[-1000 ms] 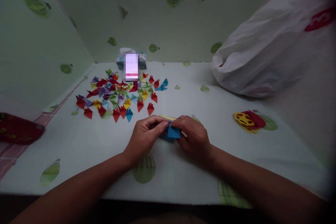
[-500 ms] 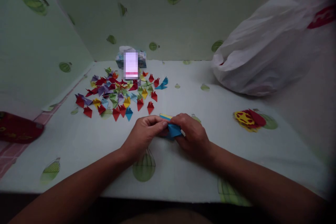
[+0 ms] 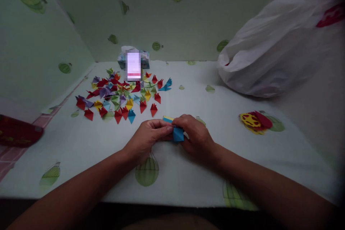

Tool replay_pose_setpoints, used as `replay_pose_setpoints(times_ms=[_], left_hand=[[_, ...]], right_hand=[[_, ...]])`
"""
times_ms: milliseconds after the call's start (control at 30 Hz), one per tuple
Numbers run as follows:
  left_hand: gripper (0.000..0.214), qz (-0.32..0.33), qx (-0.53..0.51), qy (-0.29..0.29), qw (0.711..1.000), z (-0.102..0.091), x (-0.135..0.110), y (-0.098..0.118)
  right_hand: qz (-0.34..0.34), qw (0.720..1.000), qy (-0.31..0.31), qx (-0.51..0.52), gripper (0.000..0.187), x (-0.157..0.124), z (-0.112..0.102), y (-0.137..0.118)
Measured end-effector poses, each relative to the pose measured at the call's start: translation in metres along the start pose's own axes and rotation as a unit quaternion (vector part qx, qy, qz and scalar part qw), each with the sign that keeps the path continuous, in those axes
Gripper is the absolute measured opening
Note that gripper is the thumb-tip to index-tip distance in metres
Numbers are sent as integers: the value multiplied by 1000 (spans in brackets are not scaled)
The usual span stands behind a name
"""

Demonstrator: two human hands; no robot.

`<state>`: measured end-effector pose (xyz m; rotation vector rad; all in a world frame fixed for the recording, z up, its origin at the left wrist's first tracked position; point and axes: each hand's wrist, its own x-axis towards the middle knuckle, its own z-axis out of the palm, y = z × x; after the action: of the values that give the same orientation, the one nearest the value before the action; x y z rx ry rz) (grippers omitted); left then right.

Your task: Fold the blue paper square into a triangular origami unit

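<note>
Both hands meet over the middle of the table, pinching one small piece of folded blue paper (image 3: 178, 134). My left hand (image 3: 151, 133) is closed on its left side, thumb on top. My right hand (image 3: 195, 133) grips it from the right, fingers curled over the upper edge. Just beyond the fingers a stack of paper (image 3: 168, 119) with yellow and blue edges shows in part. Further off to the left lies a spread of folded paper pieces (image 3: 124, 112) in red, blue, yellow, green and purple.
A tissue box (image 3: 145, 60) stands by the back wall, with a bright-screened phone (image 3: 134, 65) before it. On the right rests a large white plastic bag (image 3: 258, 57). Red and yellow cut-outs (image 3: 253, 120) lie below it. A red packet (image 3: 20, 132) sits at the left edge.
The blue paper has turned between my fingers and now shows a squarer face instead of a slanted, pointed one. Both hands stay in nearly the same place.
</note>
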<state>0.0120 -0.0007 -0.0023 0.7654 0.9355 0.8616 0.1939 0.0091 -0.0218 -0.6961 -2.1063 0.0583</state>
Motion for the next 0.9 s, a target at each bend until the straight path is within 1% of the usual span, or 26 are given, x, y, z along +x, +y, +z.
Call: replay_pose_setpoints(times_ms=[100, 233, 433, 533, 600, 700, 800, 900], left_hand=[[27, 1, 1, 2, 1000, 0, 1, 0], [27, -3, 10, 2, 1000, -1, 1, 0], [30, -8, -1, 8, 1000, -1, 1, 2], [31, -11, -10, 9, 1000, -1, 1, 3], [32, -10, -10, 11, 1000, -1, 2, 3], [32, -1, -12, 13, 1000, -1, 3, 3], [31, 17, -15, 18, 1000, -2, 4, 3], [28, 47, -2, 33, 998, -4, 5, 3]], right_hand=[[15, 1000, -5, 2, 21, 0, -1, 0], [30, 999, -31, -7, 26, -2, -2, 2], [15, 999, -33, -4, 22, -2, -1, 3], [28, 999, -37, 28, 24, -2, -1, 5], [50, 994, -52, 76, 29, -2, -2, 7], [124, 976, -72, 164, 38, -2, -4, 9], [214, 937, -75, 266, 40, 0, -5, 11], [267, 897, -68, 345, 38, 1, -5, 13]])
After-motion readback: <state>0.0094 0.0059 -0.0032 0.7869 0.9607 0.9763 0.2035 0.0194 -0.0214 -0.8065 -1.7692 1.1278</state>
